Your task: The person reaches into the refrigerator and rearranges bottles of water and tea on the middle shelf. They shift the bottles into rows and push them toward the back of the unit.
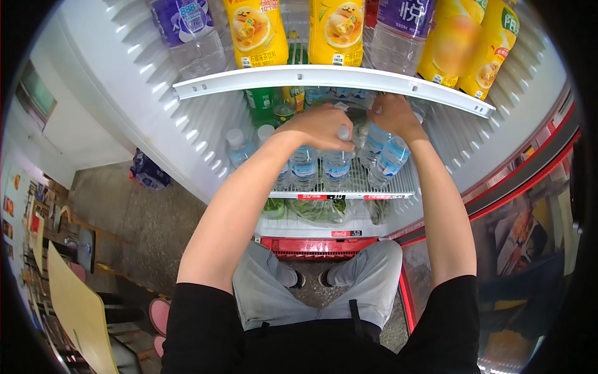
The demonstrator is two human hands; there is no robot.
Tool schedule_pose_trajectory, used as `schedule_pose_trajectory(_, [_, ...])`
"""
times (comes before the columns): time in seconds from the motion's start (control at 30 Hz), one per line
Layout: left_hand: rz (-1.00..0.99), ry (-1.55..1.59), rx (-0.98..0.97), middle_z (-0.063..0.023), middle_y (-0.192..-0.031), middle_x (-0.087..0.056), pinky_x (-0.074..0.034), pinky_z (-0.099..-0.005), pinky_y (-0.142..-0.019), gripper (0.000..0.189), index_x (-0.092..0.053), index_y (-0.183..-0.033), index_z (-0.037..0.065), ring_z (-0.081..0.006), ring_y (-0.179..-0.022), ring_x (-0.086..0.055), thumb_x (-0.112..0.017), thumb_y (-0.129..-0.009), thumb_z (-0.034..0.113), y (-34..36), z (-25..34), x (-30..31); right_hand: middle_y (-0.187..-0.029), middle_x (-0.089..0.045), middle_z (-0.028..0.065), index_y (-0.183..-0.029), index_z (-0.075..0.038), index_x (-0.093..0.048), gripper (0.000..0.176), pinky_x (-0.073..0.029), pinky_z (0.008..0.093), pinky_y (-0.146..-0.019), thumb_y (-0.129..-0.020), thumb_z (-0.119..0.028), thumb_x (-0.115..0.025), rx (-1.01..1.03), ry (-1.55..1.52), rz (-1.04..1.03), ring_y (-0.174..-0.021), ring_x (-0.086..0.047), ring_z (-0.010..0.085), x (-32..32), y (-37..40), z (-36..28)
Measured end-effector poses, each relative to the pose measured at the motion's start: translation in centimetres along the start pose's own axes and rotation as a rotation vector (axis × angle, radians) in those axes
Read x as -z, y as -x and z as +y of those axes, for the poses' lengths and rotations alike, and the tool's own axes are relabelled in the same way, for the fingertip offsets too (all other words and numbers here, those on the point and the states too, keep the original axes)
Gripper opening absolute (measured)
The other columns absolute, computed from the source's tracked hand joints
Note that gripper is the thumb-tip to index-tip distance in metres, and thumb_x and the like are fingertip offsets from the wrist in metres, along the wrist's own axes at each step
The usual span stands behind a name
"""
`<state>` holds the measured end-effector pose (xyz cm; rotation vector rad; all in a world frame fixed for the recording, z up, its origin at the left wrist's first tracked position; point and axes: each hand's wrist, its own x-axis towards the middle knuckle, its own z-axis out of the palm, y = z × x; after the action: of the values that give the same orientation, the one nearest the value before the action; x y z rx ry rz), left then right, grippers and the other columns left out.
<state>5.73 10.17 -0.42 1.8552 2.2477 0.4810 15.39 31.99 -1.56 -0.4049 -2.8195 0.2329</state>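
Observation:
Inside an open fridge, my left hand (321,128) is curled at the cap and neck of a clear water bottle (336,167) with a blue label. The bottle stands upright on the wire shelf (358,182). My right hand (398,117) is closed above the tilted water bottles (391,161) on the right; what its fingertips hold is hidden. Crinkled clear plastic (356,113) shows between the hands. Left of my left hand stand more water bottles (303,167), partly covered by my forearm.
The upper shelf's white front edge (299,76) passes just above my hands, with yellow drink bottles (256,34) and purple-labelled bottles (398,37) on it. Bagged greens (319,210) lie below. The red-framed glass door (498,243) is at right, a table (75,305) at left.

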Motion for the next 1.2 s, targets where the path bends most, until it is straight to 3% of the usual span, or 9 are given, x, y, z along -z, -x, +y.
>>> schedule_pose_trajectory(0.17, [-0.010,-0.021,0.007,-0.0097,-0.106,-0.074,-0.048,-0.0440,-0.097,0.033,-0.076,-0.098,0.012,-0.0348,-0.110,-0.061,-0.075,-0.080,0.039,0.1,-0.3,0.0,-0.114,-0.071,0.0218,-0.099,-0.004,-0.076,0.029,-0.047,0.0467,-0.106,-0.085,-0.029,-0.067,-0.019,0.017,-0.039,-0.121,-0.061,0.0367,0.4,0.1,-0.2])
schedule_pose_trajectory(0.37, [-0.045,0.013,0.044,-0.0088,-0.107,-0.074,-0.048,-0.0455,-0.098,0.031,-0.076,-0.100,0.014,-0.0343,-0.113,-0.060,-0.075,-0.079,0.038,0.1,0.0,0.2,-0.110,-0.071,0.0244,-0.094,-0.005,-0.076,0.026,-0.049,0.0463,-0.104,-0.081,-0.027,-0.072,0.018,-0.021,0.024,-0.115,-0.064,0.0390,-0.5,-0.2,0.6])
schedule_pose_trajectory(0.67, [-0.011,-0.024,0.039,-0.0105,-0.109,-0.070,-0.049,-0.0436,-0.096,0.032,-0.072,-0.094,0.011,-0.0327,-0.112,-0.061,-0.075,-0.081,0.040,-0.4,-0.5,-0.6,-0.106,-0.073,0.0232,-0.090,-0.006,-0.077,0.024,-0.049,0.0453,-0.104,-0.077,-0.026,-0.073,0.044,-0.067,0.048,-0.111,-0.065,0.0401,0.2,0.3,0.2])
schedule_pose_trajectory(0.97, [-0.013,-0.066,0.077,-0.0061,-0.105,-0.073,-0.050,-0.0420,-0.095,0.031,-0.072,-0.097,0.011,-0.0310,-0.108,-0.061,-0.075,-0.081,0.038,-0.6,-0.4,-0.8,-0.114,-0.072,0.0218,-0.101,-0.010,-0.079,0.028,-0.047,0.0455,-0.106,-0.078,-0.027,-0.075,0.101,-0.169,0.039,-0.116,-0.063,0.0414,0.1,0.3,1.2])
schedule_pose_trajectory(1.07, [-0.005,-0.061,0.073,-0.0059,-0.105,-0.073,-0.050,-0.0419,-0.094,0.031,-0.072,-0.097,0.011,-0.0309,-0.108,-0.061,-0.074,-0.081,0.037,-0.5,-0.5,-0.9,-0.108,-0.073,0.0214,-0.103,-0.006,-0.078,0.032,-0.051,0.0433,-0.099,-0.076,-0.023,-0.079,0.144,-0.126,0.121,-0.107,-0.067,0.0384,-0.1,0.6,1.1])
schedule_pose_trajectory(1.2, [-0.014,-0.059,0.082,-0.0061,-0.105,-0.073,-0.051,-0.0425,-0.094,0.030,-0.072,-0.097,0.011,-0.0307,-0.108,-0.061,-0.074,-0.081,0.036,-0.6,-0.4,-0.8,-0.111,-0.072,0.0225,-0.106,-0.006,-0.078,0.041,-0.049,0.0442,-0.102,-0.076,-0.032,-0.083,0.138,-0.144,0.120,-0.112,-0.064,0.0392,-0.1,0.6,1.2])
